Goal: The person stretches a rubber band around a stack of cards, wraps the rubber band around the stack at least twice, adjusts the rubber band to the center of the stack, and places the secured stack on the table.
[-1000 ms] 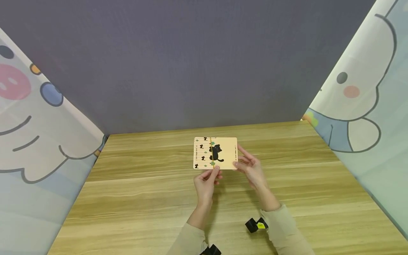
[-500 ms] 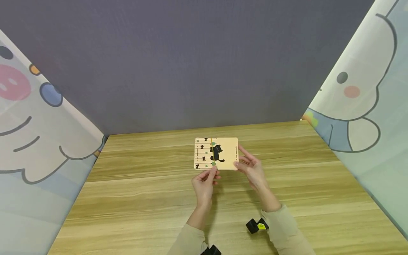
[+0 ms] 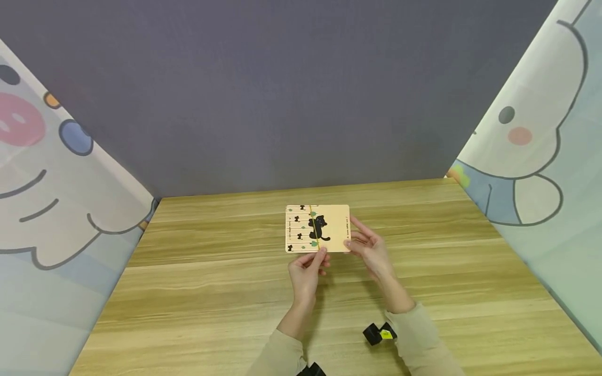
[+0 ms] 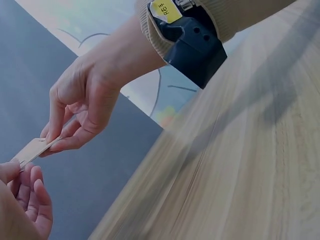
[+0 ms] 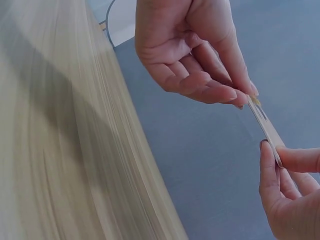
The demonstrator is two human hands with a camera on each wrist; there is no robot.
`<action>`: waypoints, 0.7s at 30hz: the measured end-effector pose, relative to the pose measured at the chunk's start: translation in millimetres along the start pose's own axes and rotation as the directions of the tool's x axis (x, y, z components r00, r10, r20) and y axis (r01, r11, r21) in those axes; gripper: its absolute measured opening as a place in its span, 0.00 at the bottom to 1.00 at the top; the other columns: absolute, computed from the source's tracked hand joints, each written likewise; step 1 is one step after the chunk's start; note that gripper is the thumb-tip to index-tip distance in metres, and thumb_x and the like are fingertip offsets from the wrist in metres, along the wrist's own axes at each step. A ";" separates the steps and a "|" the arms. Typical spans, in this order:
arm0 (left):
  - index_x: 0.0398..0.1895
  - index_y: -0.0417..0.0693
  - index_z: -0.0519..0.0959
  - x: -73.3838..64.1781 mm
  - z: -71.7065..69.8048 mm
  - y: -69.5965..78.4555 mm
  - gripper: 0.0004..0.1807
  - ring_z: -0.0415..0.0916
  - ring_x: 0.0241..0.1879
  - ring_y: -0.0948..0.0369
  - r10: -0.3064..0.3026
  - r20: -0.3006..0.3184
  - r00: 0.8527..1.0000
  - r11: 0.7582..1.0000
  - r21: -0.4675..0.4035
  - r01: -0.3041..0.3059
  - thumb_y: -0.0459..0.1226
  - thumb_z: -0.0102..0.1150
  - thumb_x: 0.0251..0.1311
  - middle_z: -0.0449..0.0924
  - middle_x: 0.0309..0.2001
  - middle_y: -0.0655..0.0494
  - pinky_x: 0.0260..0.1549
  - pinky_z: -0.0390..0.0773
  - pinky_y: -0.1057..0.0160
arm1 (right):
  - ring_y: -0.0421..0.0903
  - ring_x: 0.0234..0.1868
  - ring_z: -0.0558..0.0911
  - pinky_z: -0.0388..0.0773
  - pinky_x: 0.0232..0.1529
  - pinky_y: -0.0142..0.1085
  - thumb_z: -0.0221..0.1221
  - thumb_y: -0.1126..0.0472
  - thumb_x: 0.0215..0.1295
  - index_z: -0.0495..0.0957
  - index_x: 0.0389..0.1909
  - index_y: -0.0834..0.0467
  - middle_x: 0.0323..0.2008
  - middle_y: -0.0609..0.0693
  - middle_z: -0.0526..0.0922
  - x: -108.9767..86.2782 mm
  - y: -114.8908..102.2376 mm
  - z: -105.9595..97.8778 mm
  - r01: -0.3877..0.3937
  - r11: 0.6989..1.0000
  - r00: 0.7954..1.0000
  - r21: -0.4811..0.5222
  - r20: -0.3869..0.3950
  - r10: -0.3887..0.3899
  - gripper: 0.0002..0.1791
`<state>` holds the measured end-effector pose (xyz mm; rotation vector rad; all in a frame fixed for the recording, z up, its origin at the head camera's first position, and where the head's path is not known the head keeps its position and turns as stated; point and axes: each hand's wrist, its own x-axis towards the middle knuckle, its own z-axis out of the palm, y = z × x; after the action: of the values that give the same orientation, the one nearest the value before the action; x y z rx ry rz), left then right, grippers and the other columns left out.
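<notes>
A thin cream booklet is held up over the table, printed with a large black cat and several small ones on a lined strip at its left. Across it runs a narrow yellow elastic band, its near end slanting right. My left hand pinches the booklet's near edge where the band crosses, thumb on top. With thumb and fingers my right hand grips the right edge near the corner. The right wrist view shows the booklet nearly edge-on between both hands, a bit of yellow beside the left thumb.
Below lies a wood-grain table, with a dark grey panel behind its far edge. Cartoon-printed sheets flank it on the left and right. A black camera mount sticks out from the right wrist, another from the left.
The left hand has slid slightly left along the near edge and then back right, and the band's near end has shifted the same way. The right hand keeps its grip on the booklet.
</notes>
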<state>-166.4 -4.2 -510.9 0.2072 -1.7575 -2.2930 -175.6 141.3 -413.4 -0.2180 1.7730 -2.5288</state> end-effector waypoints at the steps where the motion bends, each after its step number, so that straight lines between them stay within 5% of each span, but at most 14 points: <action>1: 0.28 0.44 0.82 -0.8 -0.6 1.7 0.15 0.79 0.21 0.54 0.006 0.015 1.000 1.000 0.008 -0.006 0.47 0.63 0.48 0.81 0.25 0.49 0.12 0.76 0.63 | 0.44 0.31 0.80 0.79 0.31 0.35 0.59 0.77 0.46 0.65 0.59 0.57 0.36 0.54 0.81 0.0 -0.3 0.1 -0.007 1.000 1.000 -0.007 -0.006 0.007 0.35; 4: 0.29 0.40 0.82 -10.1 0.1 27.1 0.14 0.78 0.20 0.59 0.025 0.074 0.997 0.999 0.017 -0.027 0.44 0.62 0.51 0.81 0.24 0.49 0.12 0.75 0.67 | 0.44 0.31 0.80 0.79 0.31 0.35 0.57 0.78 0.47 0.62 0.61 0.59 0.36 0.54 0.81 -5.8 -14.6 8.3 -0.058 0.997 0.997 -0.052 -0.053 0.056 0.36; 9: 0.32 0.27 0.78 -30.6 5.8 93.9 0.13 0.76 0.19 0.62 -0.078 0.176 0.981 0.996 0.045 0.071 0.34 0.60 0.52 0.80 0.26 0.39 0.14 0.74 0.71 | 0.43 0.31 0.80 0.79 0.32 0.33 0.54 0.81 0.50 0.59 0.62 0.62 0.35 0.54 0.80 -4.1 -17.9 9.0 -0.113 0.991 0.992 -0.073 -0.072 0.108 0.36; 13: 0.33 0.27 0.77 -32.9 6.5 118.7 0.10 0.76 0.19 0.60 -0.112 0.259 0.959 0.989 0.128 0.081 0.30 0.59 0.52 0.79 0.28 0.36 0.16 0.74 0.72 | 0.43 0.30 0.80 0.79 0.31 0.32 0.54 0.81 0.49 0.59 0.62 0.61 0.34 0.51 0.81 -4.3 -19.3 9.1 -0.108 0.992 0.993 -0.059 -0.058 0.105 0.36; 21: 0.32 0.28 0.79 -27.3 -1.1 159.3 0.06 0.74 0.20 0.63 0.062 0.400 0.914 0.942 0.279 -0.186 0.26 0.57 0.53 0.79 0.27 0.39 0.18 0.74 0.73 | 0.44 0.30 0.79 0.79 0.35 0.42 0.54 0.82 0.48 0.59 0.62 0.61 0.35 0.53 0.80 -4.2 -17.3 6.4 -0.110 0.991 0.993 -0.075 -0.049 0.107 0.37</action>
<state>-122.9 -36.7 -358.7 -0.3228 -2.2498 -2.0546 -169.8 141.8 -395.4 -0.0655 1.8476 -2.4114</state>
